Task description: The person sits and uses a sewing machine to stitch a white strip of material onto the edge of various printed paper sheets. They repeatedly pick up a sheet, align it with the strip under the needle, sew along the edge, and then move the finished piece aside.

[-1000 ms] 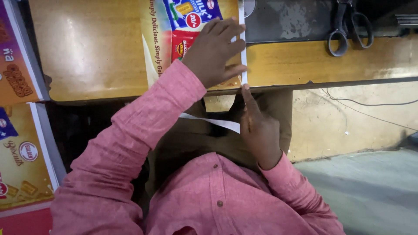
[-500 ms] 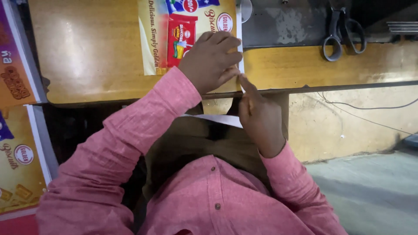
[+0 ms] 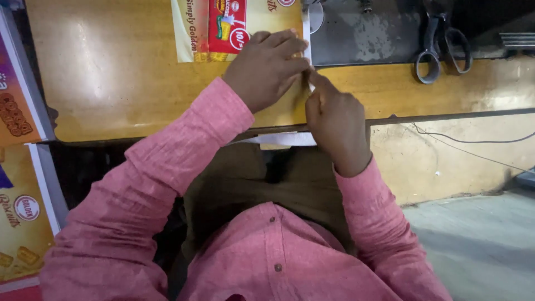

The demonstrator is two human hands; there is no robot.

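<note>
The left hand (image 3: 267, 67) lay curled, palm down, on the glossy yellow-and-red printed sheet (image 3: 237, 28) at about twelve o'clock on the worn yellow wooden tabletop (image 3: 111, 72), its fingertips bunched at the sheet's right-hand edge, apparently pinning it flat so it would not slide. Right against it, at one o'clock, the right hand (image 3: 334, 120) was loosely fisted with its forefinger pushed forward to meet those fingertips, and the two seemed to pinch the narrow white strip (image 3: 305, 33) running along that edge; whether the strip was truly gripped or only pressed down could not be told, since the fingers covered the contact. A white band (image 3: 284, 138) showed just under the table's near edge at six o'clock from the hands, hanging toward the lap, likely the same strip trailing down. Off at two o'clock, well apart, a pair of dark metal scissors (image 3: 443, 47) rested on the grey metal plate (image 3: 362, 33), handles toward the person. More printed sheets (image 3: 22, 223) were stacked at eight o'clock.
</note>
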